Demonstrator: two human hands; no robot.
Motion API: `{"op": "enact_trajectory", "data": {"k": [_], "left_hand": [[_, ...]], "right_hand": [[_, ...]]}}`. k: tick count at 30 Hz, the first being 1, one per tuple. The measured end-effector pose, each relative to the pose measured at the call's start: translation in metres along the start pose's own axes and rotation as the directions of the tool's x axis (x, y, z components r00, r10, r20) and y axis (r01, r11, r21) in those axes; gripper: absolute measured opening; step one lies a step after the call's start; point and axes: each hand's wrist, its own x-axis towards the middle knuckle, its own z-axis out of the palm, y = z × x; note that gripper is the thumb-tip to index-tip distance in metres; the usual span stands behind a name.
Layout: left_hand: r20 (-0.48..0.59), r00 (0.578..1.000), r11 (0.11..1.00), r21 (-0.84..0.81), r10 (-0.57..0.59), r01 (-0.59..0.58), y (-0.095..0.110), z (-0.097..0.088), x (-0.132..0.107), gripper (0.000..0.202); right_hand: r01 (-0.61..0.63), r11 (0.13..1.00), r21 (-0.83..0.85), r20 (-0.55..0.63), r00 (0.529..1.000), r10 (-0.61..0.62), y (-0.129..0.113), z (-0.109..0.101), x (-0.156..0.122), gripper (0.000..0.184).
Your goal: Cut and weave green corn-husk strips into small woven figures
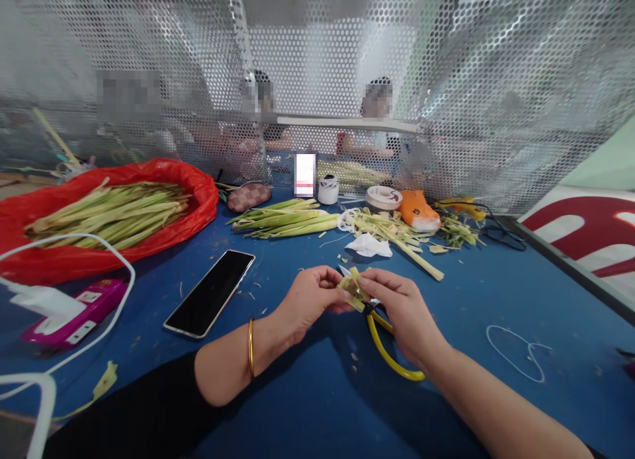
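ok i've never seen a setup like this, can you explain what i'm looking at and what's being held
There is no machine here: these are a person's own bare hands. The one picture comes from a camera worn on their head, looking forward and down. The left hand and right hand pinch a pale green strip between them. Yellow-handled scissors sit at the right hand, partly hidden by it. On the blue table lie a dark phone, a red bag holding long leaves, and another leaf bundle.
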Motion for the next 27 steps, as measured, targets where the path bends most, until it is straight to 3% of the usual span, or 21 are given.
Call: {"op": "enact_trajectory", "data": {"k": [5, 12, 22, 27], "left_hand": [[-0.014, 1.0, 1.0, 0.002, 0.005, -0.005, -0.0002, -0.0007, 0.0001, 0.024], [-0.032, 0.999, 0.999, -0.013, 0.04, -0.04, -0.0094, -0.0015, 0.006, 0.025], [-0.022, 0.997, 0.997, -0.034, -0.075, 0.074, 0.0001, 0.001, 0.0002, 0.019], [-0.019, 0.999, 0.994, 0.101, 0.039, -0.037, -0.0074, 0.0006, 0.004, 0.018]], "right_hand": [[-0.086, 0.995, -0.058, 0.015, 0.996, 0.087, -0.0032, -0.0038, 0.0019, 0.016], [-0.091, 0.986, -0.137, 0.049, 0.994, 0.098, -0.0029, -0.0049, 0.0044, 0.016], [-0.118, 0.987, -0.109, 0.074, 0.989, 0.126, 0.0006, -0.0072, 0.0068, 0.014], [-0.05, 0.946, -0.32, 0.092, 0.992, 0.083, 0.006, -0.0092, 0.0074, 0.017]]}}
